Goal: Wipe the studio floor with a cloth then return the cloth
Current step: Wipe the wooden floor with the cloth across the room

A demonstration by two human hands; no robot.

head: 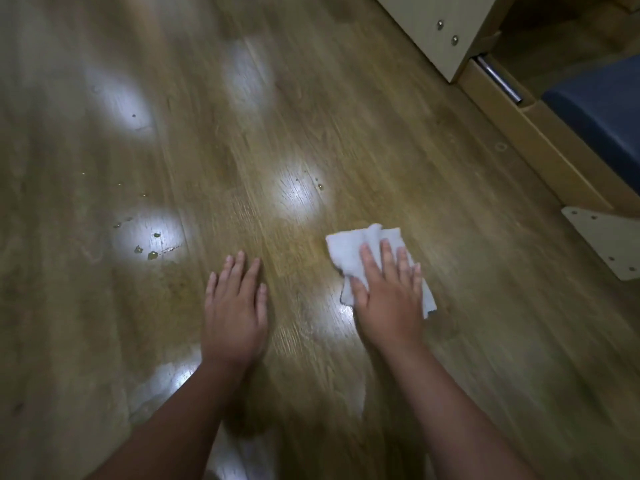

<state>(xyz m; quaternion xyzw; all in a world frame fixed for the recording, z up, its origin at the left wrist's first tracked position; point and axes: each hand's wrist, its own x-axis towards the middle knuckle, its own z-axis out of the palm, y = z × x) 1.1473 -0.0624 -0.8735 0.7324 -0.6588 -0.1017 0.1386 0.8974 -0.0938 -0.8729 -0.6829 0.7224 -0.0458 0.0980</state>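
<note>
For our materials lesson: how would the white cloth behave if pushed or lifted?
The cloth looks creased and rumpled under the flat right hand, so it is probably floppy and light. Pushed, it would likely slide easily over the glossy floor, perhaps bunching.

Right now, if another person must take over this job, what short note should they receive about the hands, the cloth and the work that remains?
Right hand: fingers flat, pressing the pale cloth onto the wooden floor.
Left hand: flat on the floor beside it, holding nothing.
Done: cannot say how much is wiped; the boards near the hands look shiny, perhaps damp.
Left: small droplets lie on the floor to the left of the left hand, one more spot beyond the cloth. Wipe these, then return the cloth; its place is not in view.
</note>
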